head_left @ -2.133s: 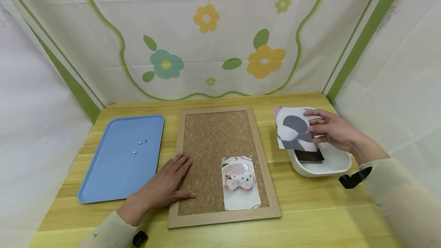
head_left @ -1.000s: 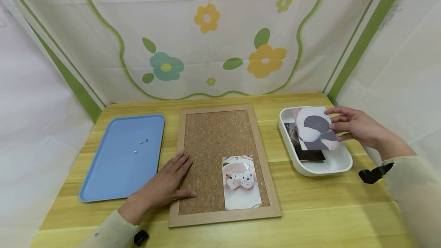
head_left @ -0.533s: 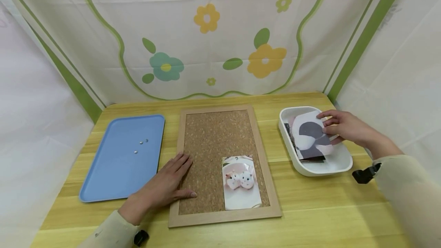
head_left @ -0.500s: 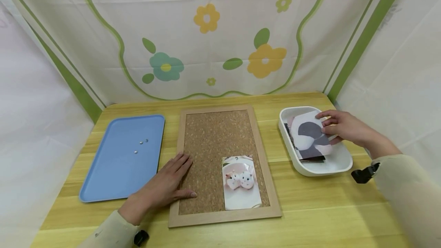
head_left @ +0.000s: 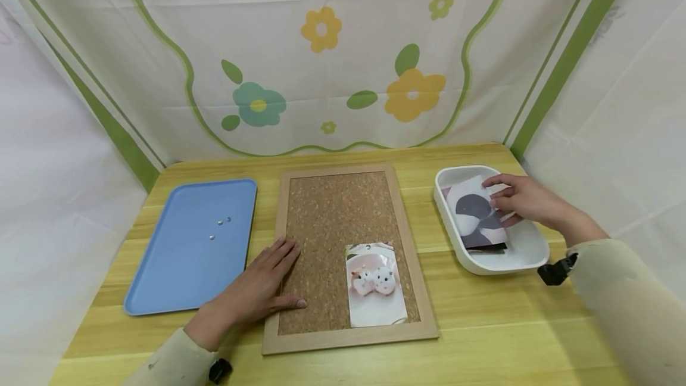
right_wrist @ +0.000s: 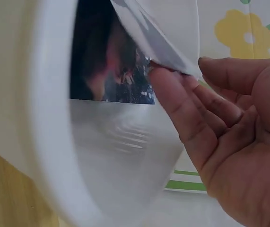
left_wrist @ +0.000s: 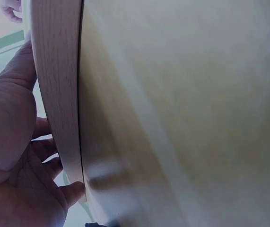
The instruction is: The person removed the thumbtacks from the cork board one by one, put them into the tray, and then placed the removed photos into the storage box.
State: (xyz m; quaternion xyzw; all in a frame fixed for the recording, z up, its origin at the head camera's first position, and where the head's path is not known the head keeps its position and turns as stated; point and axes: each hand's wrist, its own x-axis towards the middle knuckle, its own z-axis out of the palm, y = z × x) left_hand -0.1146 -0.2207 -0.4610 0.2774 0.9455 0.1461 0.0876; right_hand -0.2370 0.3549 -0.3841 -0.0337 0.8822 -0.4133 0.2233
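Observation:
In the head view my left hand (head_left: 257,285) lies flat across the left frame edge of a cork board (head_left: 327,213), fingers spread. A photo of two white animal figures (head_left: 377,290) is fixed to the board's lower right by a silver pin (head_left: 368,247) at its top. My right hand (head_left: 527,201) holds the right edge of a grey-and-white photo (head_left: 474,213) inside a white bin (head_left: 527,249). In the right wrist view, that photo (right_wrist: 153,40) slants above a dark glossy photo (right_wrist: 111,61), its edge at my fingertips (right_wrist: 161,78).
Left of the board lies a blue tray (head_left: 187,255) with a few small silver pins (head_left: 212,237) on it. Everything rests on a yellow wood-grain table (head_left: 493,320). A flowered white cloth (head_left: 343,76) hangs behind.
My right hand first drew the grey-and-white photo rightward over the bin, then lowered it leftward onto the other photos, covering most of the dark one. My left hand has stayed put.

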